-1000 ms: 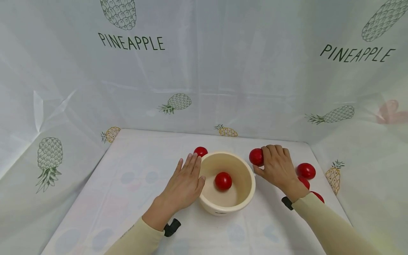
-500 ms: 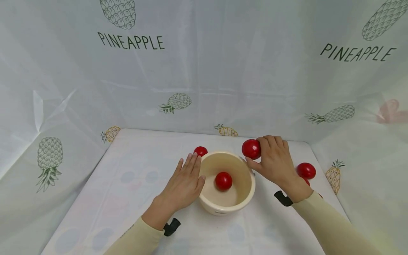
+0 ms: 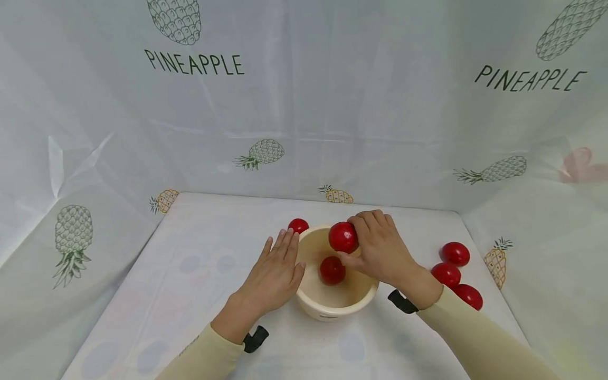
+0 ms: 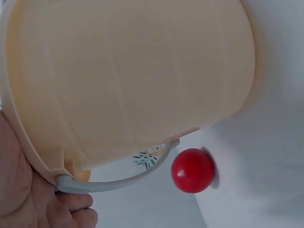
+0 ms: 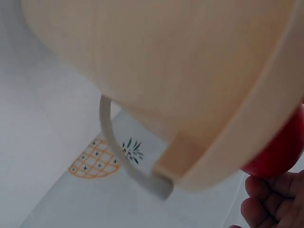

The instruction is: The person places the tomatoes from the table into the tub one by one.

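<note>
A cream bucket (image 3: 328,310) stands upright on the table, its grey handle (image 4: 114,185) hanging down behind it in the left wrist view. Inside lies one smooth red ball (image 3: 331,273). Over the opening, my right hand (image 3: 383,256) grips a second red ball (image 3: 342,237) between thumb and fingers; in the right wrist view that ball (image 5: 280,152) shows past the rim. My left hand (image 3: 272,275) rests flat along the bucket's left rim, fingers straight. Just beyond its fingertips another red ball (image 3: 297,226) sits on the table behind the bucket.
Three more red balls (image 3: 446,275) lie in a row near the table's right edge, beside the right forearm. A white pineapple-print sheet (image 3: 370,132) hangs behind and around the table (image 3: 190,301).
My right hand has carried its red ball leftward, from beside the bucket to above its opening. The balls on the right now show more fully. My left hand has stayed in place.
</note>
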The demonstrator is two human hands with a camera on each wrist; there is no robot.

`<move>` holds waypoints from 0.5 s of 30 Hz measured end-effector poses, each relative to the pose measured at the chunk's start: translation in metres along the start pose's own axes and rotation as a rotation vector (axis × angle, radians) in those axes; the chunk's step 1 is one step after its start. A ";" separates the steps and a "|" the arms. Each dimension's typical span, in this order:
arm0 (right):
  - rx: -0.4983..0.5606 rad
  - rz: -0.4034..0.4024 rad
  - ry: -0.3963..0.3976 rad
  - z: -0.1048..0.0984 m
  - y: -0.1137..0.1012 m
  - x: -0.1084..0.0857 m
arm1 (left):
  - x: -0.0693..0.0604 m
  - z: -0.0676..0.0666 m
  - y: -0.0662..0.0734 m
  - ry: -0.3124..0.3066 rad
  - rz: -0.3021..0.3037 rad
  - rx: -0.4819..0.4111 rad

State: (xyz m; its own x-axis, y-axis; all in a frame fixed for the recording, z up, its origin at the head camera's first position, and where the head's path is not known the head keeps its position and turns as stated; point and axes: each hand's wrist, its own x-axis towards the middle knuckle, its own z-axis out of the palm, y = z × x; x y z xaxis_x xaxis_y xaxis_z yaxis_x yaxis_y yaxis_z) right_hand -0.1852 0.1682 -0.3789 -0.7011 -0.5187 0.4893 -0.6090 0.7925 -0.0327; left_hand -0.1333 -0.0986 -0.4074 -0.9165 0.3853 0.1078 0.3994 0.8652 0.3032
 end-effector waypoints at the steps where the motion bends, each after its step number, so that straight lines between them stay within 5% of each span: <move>1: 0.002 -0.007 -0.014 0.001 -0.003 0.001 | 0.000 0.000 0.000 -0.003 -0.002 0.002; 15: 0.001 -0.136 -0.136 0.020 -0.022 0.007 | -0.001 0.001 0.000 -0.007 -0.008 0.012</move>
State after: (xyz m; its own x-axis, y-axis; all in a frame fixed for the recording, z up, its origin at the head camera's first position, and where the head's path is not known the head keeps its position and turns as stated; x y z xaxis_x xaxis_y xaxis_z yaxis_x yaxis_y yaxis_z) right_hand -0.1842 0.1409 -0.3917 -0.6558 -0.6600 0.3665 -0.7022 0.7115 0.0249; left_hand -0.1324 -0.0983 -0.4084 -0.9195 0.3806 0.0984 0.3923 0.8721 0.2926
